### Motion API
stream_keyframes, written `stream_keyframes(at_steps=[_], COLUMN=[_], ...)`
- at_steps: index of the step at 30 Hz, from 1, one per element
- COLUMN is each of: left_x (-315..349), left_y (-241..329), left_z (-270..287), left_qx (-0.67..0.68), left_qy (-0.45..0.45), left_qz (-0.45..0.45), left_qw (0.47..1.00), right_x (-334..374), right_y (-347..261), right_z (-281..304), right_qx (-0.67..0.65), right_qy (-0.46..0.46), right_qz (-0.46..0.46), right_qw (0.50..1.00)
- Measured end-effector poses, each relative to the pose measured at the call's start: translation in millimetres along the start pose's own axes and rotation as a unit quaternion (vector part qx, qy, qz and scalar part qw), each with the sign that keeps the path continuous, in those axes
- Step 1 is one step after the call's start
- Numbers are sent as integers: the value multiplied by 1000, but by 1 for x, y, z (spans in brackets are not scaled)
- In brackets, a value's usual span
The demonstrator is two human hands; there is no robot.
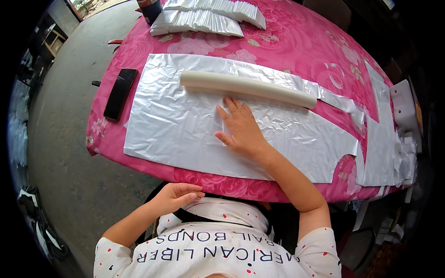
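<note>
A stack of thin, shiny white plastic bags (185, 134) lies flat across the table, with handle cutouts at its right end. On its far part rests a long cream-coloured tube (250, 88), slanting slightly down to the right. My right hand (242, 125) presses on the plastic with its fingers spread, the fingertips just short of the tube. Off the table's near edge, close to my body, hovers my left hand (180, 197). Its fingers are stretched out together, thumb beside them, and nothing shows in it.
The table wears a pink floral cloth (227, 186). A black phone (120, 94) lies left of the bags. Folded white bundles (199, 23) sit at the far side beside a dark container (150, 10). More white plastic bags (382, 153) hang over the right edge, near a white box (404, 104).
</note>
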State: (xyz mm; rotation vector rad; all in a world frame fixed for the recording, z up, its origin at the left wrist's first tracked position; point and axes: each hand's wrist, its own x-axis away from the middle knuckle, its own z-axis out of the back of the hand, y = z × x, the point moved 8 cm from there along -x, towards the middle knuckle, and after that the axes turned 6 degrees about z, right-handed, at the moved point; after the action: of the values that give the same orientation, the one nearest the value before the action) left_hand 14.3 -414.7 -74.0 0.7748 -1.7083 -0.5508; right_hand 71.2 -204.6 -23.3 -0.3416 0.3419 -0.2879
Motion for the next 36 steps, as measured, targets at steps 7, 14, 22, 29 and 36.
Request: stream_keyframes(at_steps=[7,14,22,29,36], left_x=[10,27,39,23,19], left_y=[-34,43,137,132,133], left_z=[16,-2,-19,-29,-24], left_qx=[154,-407,-489,-511,-526], left_qy=[129,182,298,252,263], left_qz=[43,-123,-378,-371,-353], left_qw=[979,887,728,734,728], right_x=[23,22,-11,-47,-54], right_y=[-116,-135,-11,215,218], right_z=[-55,-5,76,86,100], right_qx=[-229,-178,-205,-394,13], right_qy=[-41,-91,-27,233,124], right_qz=[20,144,35,-363,-382], right_qw=[972,969,978,812,916])
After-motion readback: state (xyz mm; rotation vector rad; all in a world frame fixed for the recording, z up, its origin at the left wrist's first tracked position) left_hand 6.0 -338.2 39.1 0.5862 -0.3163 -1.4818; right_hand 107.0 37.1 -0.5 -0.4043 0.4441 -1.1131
